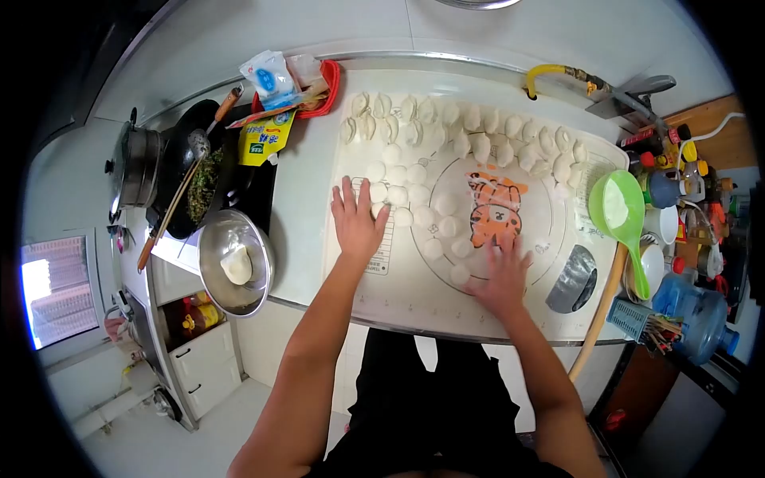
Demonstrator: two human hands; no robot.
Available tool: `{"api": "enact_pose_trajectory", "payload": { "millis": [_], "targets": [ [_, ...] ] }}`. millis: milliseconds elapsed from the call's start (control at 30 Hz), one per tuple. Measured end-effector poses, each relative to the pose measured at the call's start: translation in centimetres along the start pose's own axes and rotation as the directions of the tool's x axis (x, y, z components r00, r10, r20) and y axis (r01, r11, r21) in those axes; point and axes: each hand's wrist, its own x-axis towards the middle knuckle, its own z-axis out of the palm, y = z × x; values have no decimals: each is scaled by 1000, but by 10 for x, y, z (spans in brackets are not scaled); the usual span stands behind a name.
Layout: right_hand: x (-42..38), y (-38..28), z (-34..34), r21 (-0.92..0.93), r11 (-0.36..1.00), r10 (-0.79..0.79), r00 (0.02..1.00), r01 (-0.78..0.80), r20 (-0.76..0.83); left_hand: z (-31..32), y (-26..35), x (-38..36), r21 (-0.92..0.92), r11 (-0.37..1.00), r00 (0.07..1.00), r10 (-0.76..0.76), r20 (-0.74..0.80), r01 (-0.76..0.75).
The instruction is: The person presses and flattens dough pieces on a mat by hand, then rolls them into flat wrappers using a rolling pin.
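Note:
My left hand lies palm down on the left side of a pale printed pastry mat. Its fingers are spread, and their tips are at the edge of several small round dough pieces. Over the lower middle of the mat, below an orange cartoon print, my right hand has its fingers apart. A single dough piece sits just left of its thumb. Neither hand shows anything held. Rows of folded dumplings line the mat's far side. A dough scraper rests to the right.
A green scoop with flour and a wooden rolling pin lie at the right edge, beside bottles and a water jug. Leftward stand a steel bowl holding dough, a wok with chopped greens, and a yellow packet.

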Motion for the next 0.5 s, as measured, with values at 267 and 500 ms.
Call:
{"api": "enact_pose_trajectory", "payload": {
  "millis": [267,500],
  "targets": [
    [42,-53,10,-77,975,-209,978,208,-14,1,21,76,-157,986,980,80,183,-51],
    [70,-70,23,91,942,-276,899,323,-340,24,26,32,0,951,946,306,107,-308]
  ]
}}
